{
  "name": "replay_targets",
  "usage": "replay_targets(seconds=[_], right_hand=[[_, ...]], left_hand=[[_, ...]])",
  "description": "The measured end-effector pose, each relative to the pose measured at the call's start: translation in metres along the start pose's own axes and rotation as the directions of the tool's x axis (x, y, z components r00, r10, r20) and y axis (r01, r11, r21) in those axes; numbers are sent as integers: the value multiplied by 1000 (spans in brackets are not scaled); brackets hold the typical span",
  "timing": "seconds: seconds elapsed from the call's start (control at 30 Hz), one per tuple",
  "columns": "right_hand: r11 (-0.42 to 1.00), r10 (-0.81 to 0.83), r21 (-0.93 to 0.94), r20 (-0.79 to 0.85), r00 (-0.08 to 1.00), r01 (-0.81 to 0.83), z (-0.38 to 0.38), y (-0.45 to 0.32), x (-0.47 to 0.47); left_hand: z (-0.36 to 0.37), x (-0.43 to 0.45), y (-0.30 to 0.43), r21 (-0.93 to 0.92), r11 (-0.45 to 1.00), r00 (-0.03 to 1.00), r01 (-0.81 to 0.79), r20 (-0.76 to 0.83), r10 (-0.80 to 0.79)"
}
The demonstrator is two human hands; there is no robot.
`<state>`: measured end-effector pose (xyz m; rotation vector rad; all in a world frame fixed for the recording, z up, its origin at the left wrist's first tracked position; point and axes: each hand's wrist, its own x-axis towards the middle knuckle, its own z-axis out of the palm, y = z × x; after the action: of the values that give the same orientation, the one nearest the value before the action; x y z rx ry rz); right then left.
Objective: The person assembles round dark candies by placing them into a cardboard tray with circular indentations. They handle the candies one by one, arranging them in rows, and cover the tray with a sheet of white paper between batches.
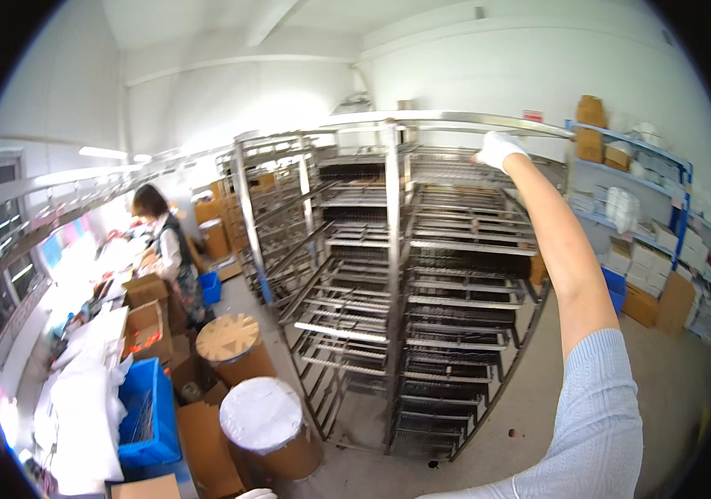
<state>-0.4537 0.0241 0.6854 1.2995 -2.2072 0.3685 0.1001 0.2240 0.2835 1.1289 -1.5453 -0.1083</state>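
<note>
My right hand, in a white glove with fingertips showing, is raised at the upper right of a tall metal rack. It is just below the rack's top rail, in front of the upper tier of wire shelves. Whether the fingers grip any part of the rack cannot be made out. Of my left hand, only a sliver of white glove shows at the bottom edge. Several tiers of slatted metal shelves fill the rack below my right arm.
A co-worker stands at a cluttered worktable on the left. Nearer are a blue plastic crate, open cardboard boxes and two drums, one white-topped, one brown-topped. Blue-framed shelving lines the right wall.
</note>
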Motion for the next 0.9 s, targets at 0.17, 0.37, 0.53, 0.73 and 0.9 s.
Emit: replay_targets(seconds=[0.17, 0.37, 0.53, 0.73, 0.9], right_hand=[[832, -420, 216, -359, 834, 512, 13, -99, -57], [-484, -875, 468, -239, -422, 739, -54, -201, -262], [-785, -617, 481, -552, -562, 389, -82, -207, -360], [-837, -545, 418, -591, -595, 353, -41, -258, -372], [-804, -595, 462, -627, -502, 376, -49, -291, -384]], left_hand=[[-3, -57, -11, 65, 952, 936, 299, 172, -306], [-20, -141, 19, 226, 848, 804, 479, 275, -528], [-40, -190, 50, 351, 746, 753, 566, 148, -641], [-41, -248, 100, 409, 540, 644, 736, -175, -745], [-62, -288, 141, 391, 383, 514, 837, -319, -796]])
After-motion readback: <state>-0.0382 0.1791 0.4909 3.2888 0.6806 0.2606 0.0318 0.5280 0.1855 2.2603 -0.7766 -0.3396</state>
